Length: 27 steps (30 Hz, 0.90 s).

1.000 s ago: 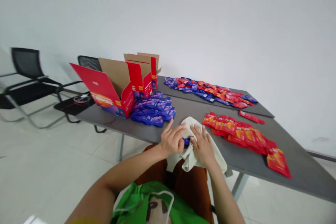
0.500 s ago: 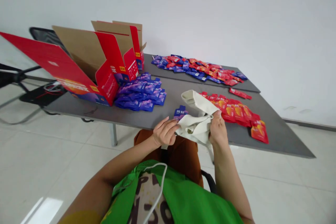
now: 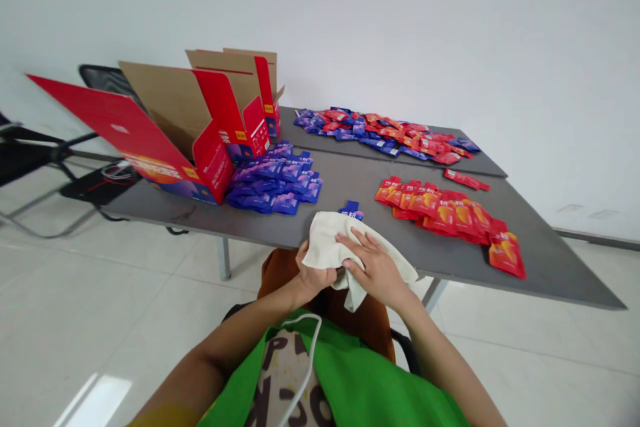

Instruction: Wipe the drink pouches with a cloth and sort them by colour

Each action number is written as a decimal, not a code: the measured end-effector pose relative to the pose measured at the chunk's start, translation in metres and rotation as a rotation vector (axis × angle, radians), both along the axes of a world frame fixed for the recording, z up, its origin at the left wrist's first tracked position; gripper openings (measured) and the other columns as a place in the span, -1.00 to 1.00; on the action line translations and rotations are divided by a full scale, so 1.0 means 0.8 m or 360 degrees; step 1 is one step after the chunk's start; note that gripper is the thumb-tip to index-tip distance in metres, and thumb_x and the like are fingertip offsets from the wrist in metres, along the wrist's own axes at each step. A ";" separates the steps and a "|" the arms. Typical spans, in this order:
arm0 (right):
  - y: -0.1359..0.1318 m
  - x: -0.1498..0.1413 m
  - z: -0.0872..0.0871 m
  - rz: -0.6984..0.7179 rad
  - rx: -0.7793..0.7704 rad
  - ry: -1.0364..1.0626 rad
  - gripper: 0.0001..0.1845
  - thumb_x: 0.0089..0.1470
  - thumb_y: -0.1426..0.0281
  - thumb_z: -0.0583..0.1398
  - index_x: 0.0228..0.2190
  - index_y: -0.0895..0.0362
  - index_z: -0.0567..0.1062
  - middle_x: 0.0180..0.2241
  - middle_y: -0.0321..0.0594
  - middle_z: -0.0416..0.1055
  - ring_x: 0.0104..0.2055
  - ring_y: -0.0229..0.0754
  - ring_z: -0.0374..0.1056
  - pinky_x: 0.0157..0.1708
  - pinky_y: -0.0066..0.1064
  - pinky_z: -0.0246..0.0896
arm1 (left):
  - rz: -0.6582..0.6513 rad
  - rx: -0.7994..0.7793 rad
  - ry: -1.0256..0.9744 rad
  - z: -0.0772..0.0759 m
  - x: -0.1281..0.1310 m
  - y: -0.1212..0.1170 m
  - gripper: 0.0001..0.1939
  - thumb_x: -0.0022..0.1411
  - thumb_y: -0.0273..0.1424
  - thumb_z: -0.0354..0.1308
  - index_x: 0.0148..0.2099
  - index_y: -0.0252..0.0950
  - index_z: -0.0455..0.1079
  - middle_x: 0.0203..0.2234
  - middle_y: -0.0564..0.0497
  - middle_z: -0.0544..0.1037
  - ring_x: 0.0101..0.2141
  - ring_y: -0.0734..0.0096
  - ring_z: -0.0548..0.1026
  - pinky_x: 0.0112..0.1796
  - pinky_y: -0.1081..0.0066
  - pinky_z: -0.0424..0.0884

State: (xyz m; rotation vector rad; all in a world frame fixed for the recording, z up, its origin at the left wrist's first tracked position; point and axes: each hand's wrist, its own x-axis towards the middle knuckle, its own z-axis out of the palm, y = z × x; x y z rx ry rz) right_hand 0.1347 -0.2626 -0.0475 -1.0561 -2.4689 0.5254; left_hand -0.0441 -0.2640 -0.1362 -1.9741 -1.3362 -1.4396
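Watching from my remote station, I saw the worry as the cream cloth (image 3: 345, 247) hanging loose at the table's (image 3: 560, 273) near edge: a slackened hold could have let it slide toward the lap, and its free corner could have swept the lone blue sachet (image 3: 351, 209) just beyond it out of place. The cloth was bunched and soft, held over the edge between both hands. The right hand (image 3: 377, 260) lay on top, open with its fingers spread. The left hand (image 3: 314, 268) sat mostly under the folds, so I could not tell how firmly it had closed (anything tucked inside the cloth was hidden from me too). The red sachets (image 3: 440, 210) lay well to the right, the purple pile (image 3: 273, 188) to the left.
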 end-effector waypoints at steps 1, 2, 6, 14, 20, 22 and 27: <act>0.002 0.000 0.001 0.0011 0.0002 -0.0047 -0.44 0.27 0.12 0.01 0.24 -0.02 0.19 0.24 -0.29 0.18 0.36 -0.06 -0.15 0.31 -0.01 -0.22 | 0.0021 -0.0051 -0.0020 -0.004 0.001 0.003 -0.69 0.12 -0.32 0.02 -0.12 -0.22 0.48 -0.29 -0.08 0.61 -0.15 0.13 0.53 -0.05 0.13 0.36; 0.006 0.001 0.003 0.0030 -0.0017 -0.0082 -0.42 0.27 0.11 0.01 0.26 -0.02 0.17 0.25 -0.29 0.16 0.37 -0.06 -0.16 0.31 -0.01 -0.22 | 0.0043 -0.0080 -0.0029 -0.007 0.001 0.005 -0.68 0.12 -0.32 0.00 -0.13 -0.23 0.48 -0.30 -0.10 0.61 -0.15 0.12 0.53 -0.06 0.13 0.36; 0.033 0.002 0.010 0.0060 -0.0142 -0.0129 -0.45 0.32 0.10 -0.13 0.25 -0.04 0.18 0.28 -0.32 0.09 0.38 -0.09 -0.21 0.31 -0.04 -0.23 | 0.0086 0.0066 0.0032 0.002 0.001 0.014 -0.75 0.14 -0.44 -0.03 -0.31 -0.24 0.49 -0.48 -0.08 0.60 -0.38 0.25 0.56 -0.21 0.28 0.37; 0.113 -0.024 0.004 -0.0423 -0.0090 -0.0388 -0.40 0.34 0.14 -0.26 0.24 0.05 0.22 0.29 -0.26 0.07 0.36 0.00 -0.15 0.29 0.01 -0.24 | -0.0240 0.0100 -0.0066 0.024 0.003 0.004 -0.71 0.26 -0.54 -0.09 -0.31 -0.25 0.45 -0.38 -0.02 0.62 -0.23 0.36 0.58 -0.19 0.33 0.33; 0.059 -0.023 0.014 -0.0138 -0.0005 -0.0306 -0.42 0.34 0.14 -0.24 0.22 0.04 0.25 0.28 -0.27 0.11 0.39 -0.06 -0.26 0.31 -0.01 -0.35 | -0.0083 0.0253 -0.0083 0.007 0.013 0.007 -0.74 0.25 -0.52 -0.06 -0.34 -0.24 0.45 -0.51 0.00 0.54 -0.33 0.33 0.53 -0.25 0.26 0.21; 0.035 -0.016 0.018 0.0011 -0.0067 -0.0262 -0.43 0.35 0.16 -0.23 0.25 0.04 0.20 0.28 -0.26 0.11 0.39 -0.12 -0.28 0.32 -0.02 -0.41 | 0.0013 0.0282 -0.0047 0.005 0.016 0.009 -0.72 0.21 -0.51 -0.03 -0.51 -0.24 0.37 -0.62 0.02 0.44 -0.45 0.36 0.43 -0.31 0.26 0.15; 0.032 -0.004 0.027 0.0110 -0.0364 -0.0205 -0.42 0.34 0.12 -0.24 0.27 -0.01 0.12 0.29 -0.28 0.08 0.39 -0.15 -0.29 0.32 0.00 -0.41 | 0.0081 0.0287 0.0022 0.012 0.017 0.012 -0.66 0.19 -0.50 -0.04 -0.63 -0.25 0.23 -0.69 0.03 0.33 -0.52 0.39 0.29 -0.36 0.25 0.06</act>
